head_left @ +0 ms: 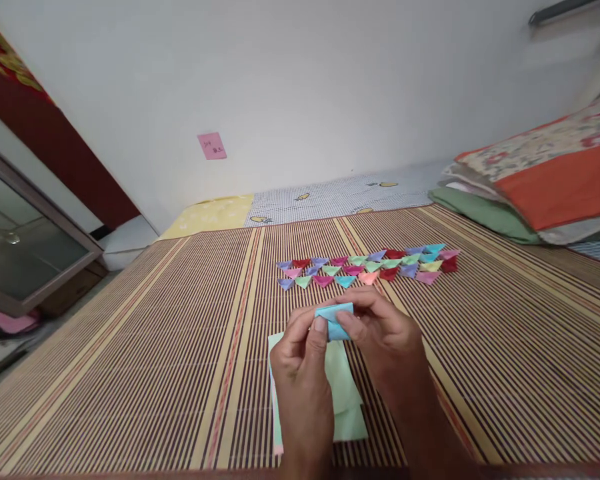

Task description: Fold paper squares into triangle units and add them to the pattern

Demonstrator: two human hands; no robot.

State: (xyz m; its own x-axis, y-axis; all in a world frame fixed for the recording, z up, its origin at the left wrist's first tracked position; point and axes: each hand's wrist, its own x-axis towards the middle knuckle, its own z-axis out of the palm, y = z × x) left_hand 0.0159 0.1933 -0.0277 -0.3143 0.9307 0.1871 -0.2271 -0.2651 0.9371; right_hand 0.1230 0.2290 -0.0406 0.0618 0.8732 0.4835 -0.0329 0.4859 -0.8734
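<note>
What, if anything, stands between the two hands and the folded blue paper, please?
Nothing visible: the left hand and right hand both hold the folded blue paper directly. The pale green sheets lie below, not between.

Matt paper piece point(335, 317), ribbed mat point(155, 373).

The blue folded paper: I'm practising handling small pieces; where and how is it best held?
I'd grip the blue folded paper at its left and right ends, one hand per side, thumbs on the face toward the camera, fingers behind, as the left hand and right hand do. It's small and flat, so a pinch should suit.
</note>
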